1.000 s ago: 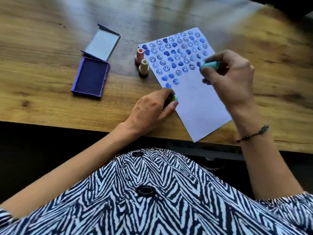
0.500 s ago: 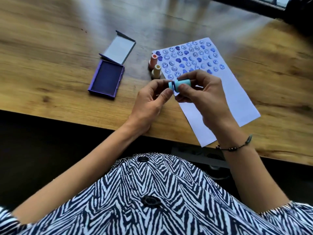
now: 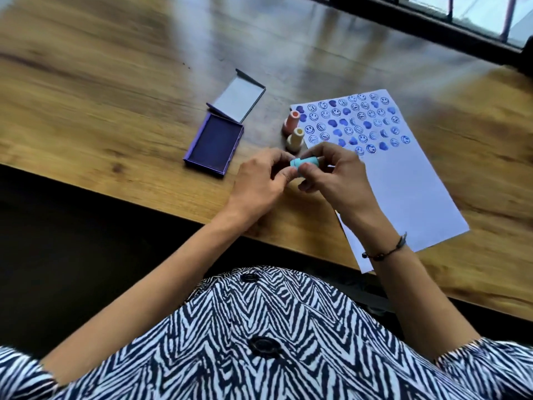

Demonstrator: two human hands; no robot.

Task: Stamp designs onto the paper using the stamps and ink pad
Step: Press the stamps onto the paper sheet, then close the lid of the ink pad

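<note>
A small teal stamp (image 3: pixel 305 163) lies sideways between both hands, just above the table's near edge. My right hand (image 3: pixel 331 180) pinches its body; my left hand (image 3: pixel 262 180) meets its left end with the fingertips. White paper (image 3: pixel 403 192) lies to the right, its upper part covered in blue smiley and heart prints. The open purple ink pad (image 3: pixel 215 144) sits to the left, lid folded back. A pink stamp (image 3: pixel 291 122) and a cream stamp (image 3: pixel 295 138) stand upright between pad and paper.
The wooden table (image 3: pixel 115 90) stretches far to the left and back. Its near edge (image 3: pixel 144 187) runs just below the hands. A dark window frame (image 3: pixel 432 30) borders the far right.
My right hand left the paper with the teal stamp and came in front of me. My left hand rose from the paper's edge to meet it. The view shifted left.
</note>
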